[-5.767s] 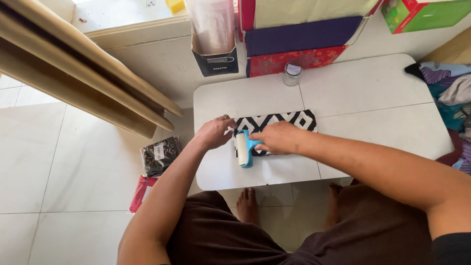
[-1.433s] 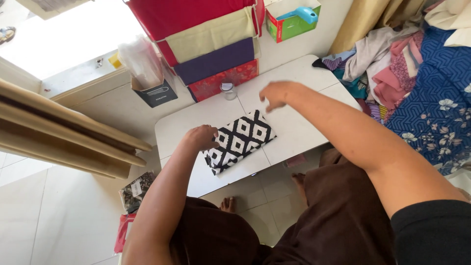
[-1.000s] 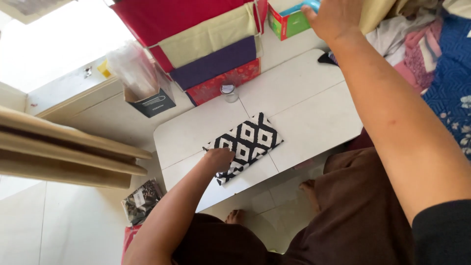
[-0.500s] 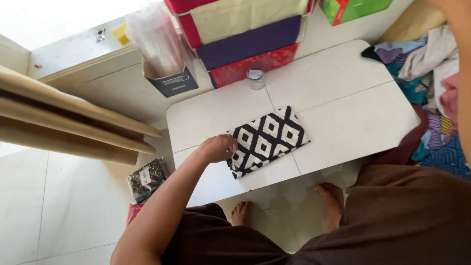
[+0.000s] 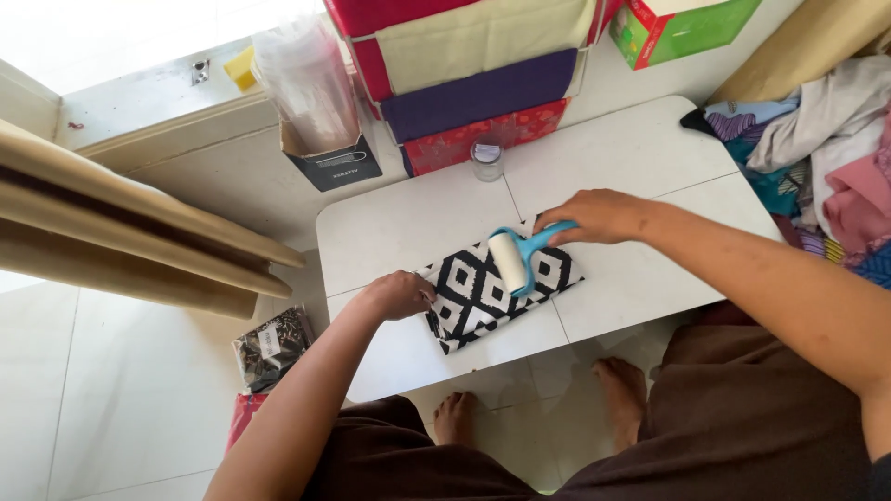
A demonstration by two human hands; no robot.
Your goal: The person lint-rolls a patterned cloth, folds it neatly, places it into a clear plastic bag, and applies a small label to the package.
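We see the right hand closed around the blue handle of a lint roller, whose white roll rests on the folded black-and-white patterned cloth just below and to the left of that hand. The left hand lies curled at the cloth's near-left edge, pressing it onto the white table (how tightly, we cannot tell). Beyond the right hand stands a small clear jar.

Home floor, low table, clothes heap
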